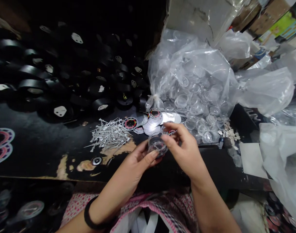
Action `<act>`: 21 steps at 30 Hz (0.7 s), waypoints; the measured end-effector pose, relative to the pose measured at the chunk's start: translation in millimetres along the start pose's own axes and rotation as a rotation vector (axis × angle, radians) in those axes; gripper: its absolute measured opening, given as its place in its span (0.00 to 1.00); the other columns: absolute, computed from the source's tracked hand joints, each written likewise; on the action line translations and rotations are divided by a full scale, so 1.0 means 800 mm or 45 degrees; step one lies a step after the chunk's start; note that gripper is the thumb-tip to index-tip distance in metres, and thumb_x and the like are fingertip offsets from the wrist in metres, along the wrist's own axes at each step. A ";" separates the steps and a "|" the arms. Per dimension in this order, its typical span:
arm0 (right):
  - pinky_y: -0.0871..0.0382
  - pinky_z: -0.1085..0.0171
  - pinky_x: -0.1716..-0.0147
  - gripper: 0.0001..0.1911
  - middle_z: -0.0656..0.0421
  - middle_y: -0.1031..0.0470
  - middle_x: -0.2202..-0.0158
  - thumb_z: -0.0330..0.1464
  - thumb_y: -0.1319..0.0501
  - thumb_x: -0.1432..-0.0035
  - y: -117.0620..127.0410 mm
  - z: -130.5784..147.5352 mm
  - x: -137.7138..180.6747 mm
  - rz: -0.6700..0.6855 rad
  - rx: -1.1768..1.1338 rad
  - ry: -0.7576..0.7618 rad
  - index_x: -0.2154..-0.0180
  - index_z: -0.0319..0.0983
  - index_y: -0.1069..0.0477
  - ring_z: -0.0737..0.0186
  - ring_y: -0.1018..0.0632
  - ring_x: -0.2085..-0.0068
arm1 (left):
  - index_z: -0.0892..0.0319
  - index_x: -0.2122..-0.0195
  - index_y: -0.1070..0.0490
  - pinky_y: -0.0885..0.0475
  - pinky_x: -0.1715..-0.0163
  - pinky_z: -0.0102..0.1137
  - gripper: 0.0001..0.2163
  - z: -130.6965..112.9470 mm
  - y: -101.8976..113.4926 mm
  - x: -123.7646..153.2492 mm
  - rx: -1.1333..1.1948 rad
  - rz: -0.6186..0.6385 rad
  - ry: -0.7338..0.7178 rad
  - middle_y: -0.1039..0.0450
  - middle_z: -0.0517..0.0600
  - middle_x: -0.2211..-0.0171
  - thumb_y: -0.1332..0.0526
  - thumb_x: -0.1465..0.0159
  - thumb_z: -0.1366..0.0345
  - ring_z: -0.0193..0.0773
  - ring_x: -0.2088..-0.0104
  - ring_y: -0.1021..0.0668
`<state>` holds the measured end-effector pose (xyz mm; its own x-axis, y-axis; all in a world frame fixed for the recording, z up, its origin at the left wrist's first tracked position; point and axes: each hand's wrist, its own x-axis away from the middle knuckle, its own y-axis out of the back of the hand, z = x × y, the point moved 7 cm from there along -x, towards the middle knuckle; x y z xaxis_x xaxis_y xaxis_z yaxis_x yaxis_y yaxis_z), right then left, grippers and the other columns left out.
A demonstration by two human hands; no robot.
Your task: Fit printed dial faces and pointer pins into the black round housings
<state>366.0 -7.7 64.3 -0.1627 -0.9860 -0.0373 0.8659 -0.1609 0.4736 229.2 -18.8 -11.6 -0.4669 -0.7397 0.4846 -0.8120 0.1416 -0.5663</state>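
Note:
Above the front of the black bench, my left hand (143, 157) is closed around a small round gauge (157, 145) with a clear plastic cover and a dark rim. My right hand (183, 142) is at its right side, fingers curled and the thumb against the upper edge of the cover. Just behind the hands lies a pile of printed round dials (130, 123), some showing their white backs. To the left is a heap of thin grey pointers (110, 134). Clear round covers (198, 124) spill from a plastic bag (193, 64) behind the right hand.
Many black round housings (60, 111) crowd the back left. A small ring-shaped part (96, 160) lies near the front edge. Large dials (2, 145) sit at far left. On the right are small metal plates (231, 132), a white paper (253, 160) and plastic bags (266, 90).

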 end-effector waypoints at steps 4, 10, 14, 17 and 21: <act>0.32 0.66 0.66 0.03 0.61 0.26 0.66 0.32 0.39 0.38 -0.009 0.002 -0.005 0.110 0.038 0.040 0.65 0.40 0.27 0.66 0.27 0.68 | 0.49 0.51 0.21 0.22 0.53 0.33 0.15 0.002 0.003 0.002 0.045 -0.009 0.035 0.24 0.49 0.42 0.30 0.40 0.60 0.48 0.44 0.23; 0.30 0.65 0.68 0.02 0.62 0.25 0.67 0.33 0.40 0.36 0.000 0.009 0.009 -0.132 -0.027 0.150 0.61 0.42 0.31 0.66 0.25 0.68 | 0.54 0.54 0.20 0.21 0.56 0.33 0.13 0.002 0.002 0.005 0.072 -0.020 0.104 0.19 0.51 0.52 0.29 0.40 0.60 0.45 0.52 0.20; 0.28 0.61 0.63 0.07 0.60 0.24 0.65 0.38 0.41 0.34 0.037 -0.005 -0.007 -0.418 0.063 0.113 0.59 0.42 0.31 0.63 0.23 0.66 | 0.56 0.58 0.19 0.20 0.58 0.34 0.11 0.006 0.003 0.006 0.021 -0.019 0.128 0.18 0.53 0.54 0.30 0.40 0.60 0.47 0.54 0.19; 0.30 0.54 0.54 0.12 0.54 0.24 0.57 0.40 0.39 0.36 0.057 -0.002 -0.021 -0.508 0.355 0.151 0.55 0.40 0.28 0.57 0.24 0.58 | 0.55 0.56 0.20 0.20 0.56 0.36 0.12 0.007 0.006 0.005 -0.009 -0.013 0.076 0.19 0.53 0.50 0.31 0.38 0.58 0.49 0.51 0.19; 0.33 0.58 0.54 0.12 0.55 0.24 0.59 0.39 0.46 0.30 0.022 0.011 -0.013 -0.165 0.367 0.191 0.59 0.40 0.27 0.58 0.25 0.56 | 0.49 0.45 0.24 0.23 0.49 0.36 0.19 0.006 0.012 0.003 -0.152 -0.023 -0.024 0.23 0.49 0.43 0.32 0.38 0.56 0.48 0.44 0.22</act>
<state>378.5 -0.1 80.9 -0.1731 -0.9572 -0.2321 0.6699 -0.2871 0.6847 222.0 -22.4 -19.3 -0.4464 -0.7547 0.4808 -0.8566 0.2049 -0.4736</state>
